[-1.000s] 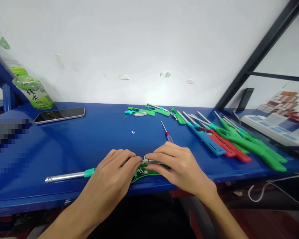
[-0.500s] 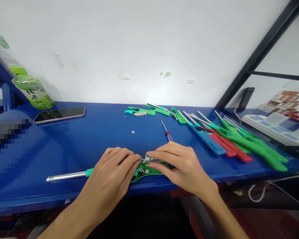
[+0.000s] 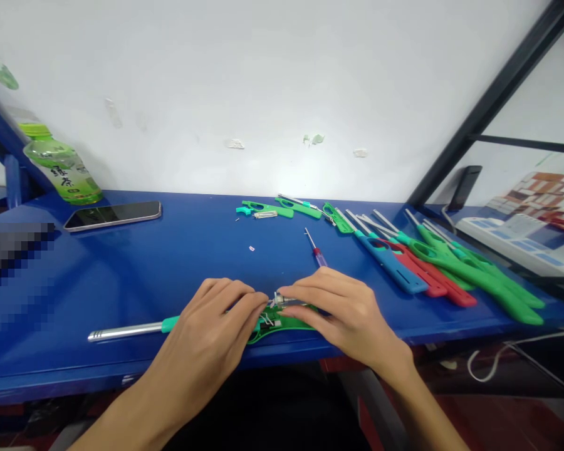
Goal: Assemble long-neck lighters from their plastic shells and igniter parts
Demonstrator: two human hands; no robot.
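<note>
An opened long-barrelled lighter (image 3: 294,322) lies along the table's front edge. Its green half-shell shows white wire and small parts inside, and its metal barrel (image 3: 125,331) points left. My left hand (image 3: 219,322) lies over the lighter's middle, thumb and forefinger pinched together at the valve end of the fuel tank; what is between those fingertips is too small to make out. Between thumb and fingers of my right hand (image 3: 345,310) is a clear fuel tank (image 3: 291,302) with a metal valve, held just above the shell. Part of the tank is hidden by the fingers.
Beyond my right hand lies a screwdriver (image 3: 317,249). Several blue, red and green lighters (image 3: 399,266) are laid out at right. Green shell pieces (image 3: 275,210) and another tank (image 3: 266,215) rest near the wall. A phone (image 3: 115,216) and tea bottle (image 3: 66,169) stand left.
Both hands keep almost the same position at the tank. The whole view has shifted very slightly; nothing has visibly been let go or taken up.
</note>
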